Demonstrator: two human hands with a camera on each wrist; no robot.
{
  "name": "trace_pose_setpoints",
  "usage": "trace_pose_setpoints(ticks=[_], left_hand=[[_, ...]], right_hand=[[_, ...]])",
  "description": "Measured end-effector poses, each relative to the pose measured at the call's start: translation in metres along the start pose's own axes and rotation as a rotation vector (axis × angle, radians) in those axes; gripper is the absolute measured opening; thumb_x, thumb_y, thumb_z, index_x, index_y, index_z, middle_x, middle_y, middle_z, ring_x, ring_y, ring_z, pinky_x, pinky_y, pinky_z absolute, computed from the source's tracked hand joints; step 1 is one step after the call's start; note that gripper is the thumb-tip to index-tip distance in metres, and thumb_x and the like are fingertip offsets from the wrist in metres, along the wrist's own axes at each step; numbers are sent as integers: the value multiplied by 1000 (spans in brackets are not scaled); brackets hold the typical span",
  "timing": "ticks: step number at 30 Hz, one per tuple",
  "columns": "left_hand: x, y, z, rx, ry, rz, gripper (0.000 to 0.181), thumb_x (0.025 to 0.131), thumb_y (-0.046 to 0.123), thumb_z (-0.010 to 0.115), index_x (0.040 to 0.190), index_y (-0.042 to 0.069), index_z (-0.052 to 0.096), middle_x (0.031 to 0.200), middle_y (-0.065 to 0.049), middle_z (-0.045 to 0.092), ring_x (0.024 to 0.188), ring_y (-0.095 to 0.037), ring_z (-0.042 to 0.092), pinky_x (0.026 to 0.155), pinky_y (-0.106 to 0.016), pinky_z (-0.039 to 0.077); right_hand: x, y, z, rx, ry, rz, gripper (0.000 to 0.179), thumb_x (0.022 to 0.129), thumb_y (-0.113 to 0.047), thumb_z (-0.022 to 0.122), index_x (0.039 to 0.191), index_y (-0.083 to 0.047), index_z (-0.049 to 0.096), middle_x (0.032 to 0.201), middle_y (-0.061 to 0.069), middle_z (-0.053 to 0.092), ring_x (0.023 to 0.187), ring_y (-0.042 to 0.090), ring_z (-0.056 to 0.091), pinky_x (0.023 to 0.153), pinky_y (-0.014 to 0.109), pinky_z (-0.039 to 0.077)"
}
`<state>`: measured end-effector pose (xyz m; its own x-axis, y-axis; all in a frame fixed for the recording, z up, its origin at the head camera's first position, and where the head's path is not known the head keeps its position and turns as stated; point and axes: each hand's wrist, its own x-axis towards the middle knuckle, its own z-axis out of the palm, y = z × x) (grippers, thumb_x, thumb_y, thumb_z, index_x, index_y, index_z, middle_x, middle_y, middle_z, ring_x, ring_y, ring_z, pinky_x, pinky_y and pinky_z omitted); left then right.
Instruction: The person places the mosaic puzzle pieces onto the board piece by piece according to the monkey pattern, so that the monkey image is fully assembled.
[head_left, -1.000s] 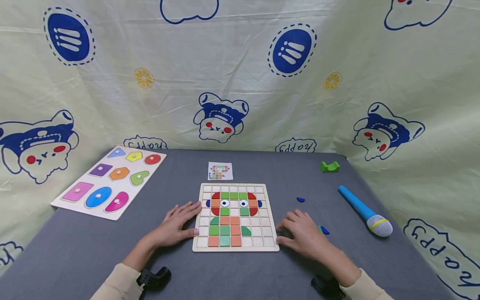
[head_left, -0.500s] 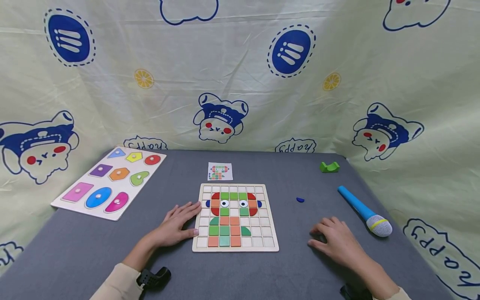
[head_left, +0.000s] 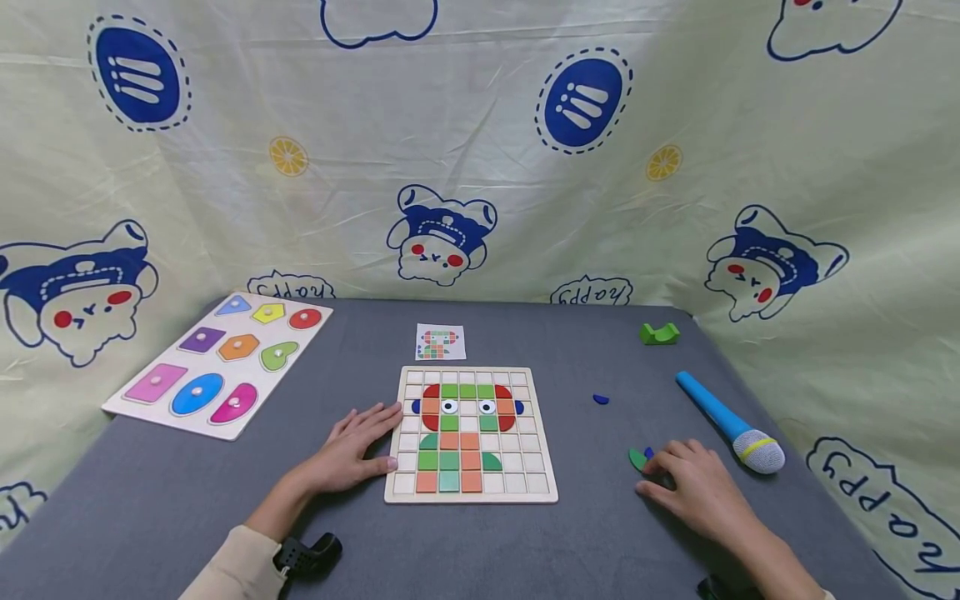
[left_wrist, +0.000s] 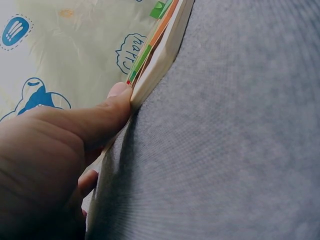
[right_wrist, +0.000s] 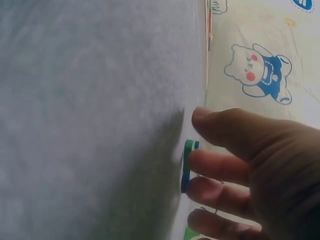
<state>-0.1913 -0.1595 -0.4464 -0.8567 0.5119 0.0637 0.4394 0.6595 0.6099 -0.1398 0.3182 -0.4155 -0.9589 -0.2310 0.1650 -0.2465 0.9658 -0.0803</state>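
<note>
My left hand [head_left: 348, 450] rests at the left edge of a wooden grid board [head_left: 517, 482], its thumb [left_wrist: 117, 97] on the rim. Red, orange, green and blue tiles fill part of the grid, with two eye tiles among them. To the right of the board, my right hand [head_left: 697, 487] hovers low, its fingertips right at a green curved tile [head_left: 637, 460] and a dark blue tile [head_left: 648, 452]. In the right wrist view its thumb stands apart from the fingers [right_wrist: 220, 167], which overlap the green and blue tiles.
A small pattern card [head_left: 441, 342] lies behind the board. A shape puzzle board [head_left: 168, 354] is at the left. Farther right are a blue half-round tile [head_left: 601, 400], a green arched block [head_left: 660, 334] and a blue toy microphone [head_left: 727, 421].
My right hand has moved from the board's right edge rightward to the loose tiles, covering them midway; green and blue now show by its fingertips. The left hand has stayed put.
</note>
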Motion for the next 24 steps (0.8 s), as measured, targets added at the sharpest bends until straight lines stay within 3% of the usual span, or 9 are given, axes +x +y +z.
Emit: trace_pose_setpoints(ticks=[5, 24], left_hand=[[0, 1, -1, 0, -2, -2, 71, 89, 38, 62, 147, 9, 33, 155, -10, 30, 144, -38, 18, 112, -62, 4], [1, -1, 0, -7, -7, 0, 72, 89, 38, 62, 147, 9, 33, 155, -10, 30, 145, -38, 18, 112, -62, 4]], right_hand=[[1, 7, 0, -5, -42, 25, 18, 75, -37, 76, 83, -22, 70, 83, -8, 58, 83, 18, 51, 72, 44, 42], [19, 13, 5, 3, -13, 11, 26, 75, -34, 77, 93, -16, 71, 88, -2, 62, 86, 22, 53, 69, 43, 41]])
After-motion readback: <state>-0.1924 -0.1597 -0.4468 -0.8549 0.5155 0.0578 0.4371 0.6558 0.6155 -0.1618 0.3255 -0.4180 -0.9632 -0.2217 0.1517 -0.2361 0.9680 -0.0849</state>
